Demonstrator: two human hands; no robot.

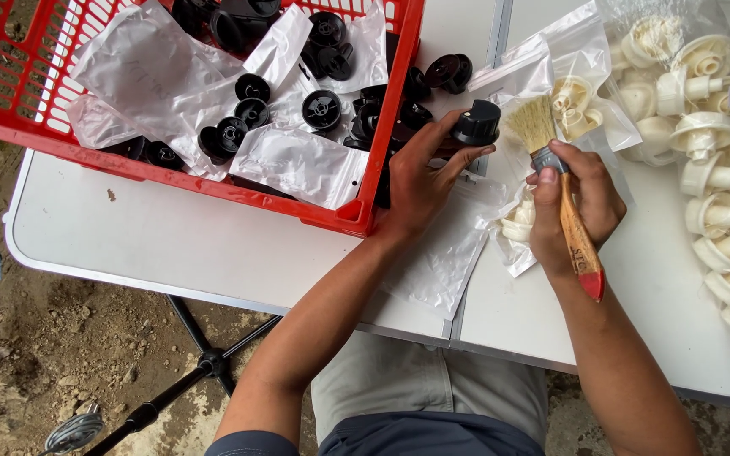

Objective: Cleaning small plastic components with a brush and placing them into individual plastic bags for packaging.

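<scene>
My left hand [420, 173] holds a black round plastic knob [476, 123] between thumb and fingers, just right of the red crate's corner. My right hand [574, 203] grips a paintbrush [561, 181] with a wooden, red-tipped handle. Its pale bristles point up and left, almost touching the knob. Both hands hover over clear plastic bags [449, 253] lying on the white folding table [179, 245].
A red plastic crate [213, 187] at the upper left holds several black knobs [323, 110] and empty clear bags. Cream-coloured plastic parts [711, 127], loose and bagged, crowd the table's right side. A black tripod stand [204, 363] rests on the dirt ground below.
</scene>
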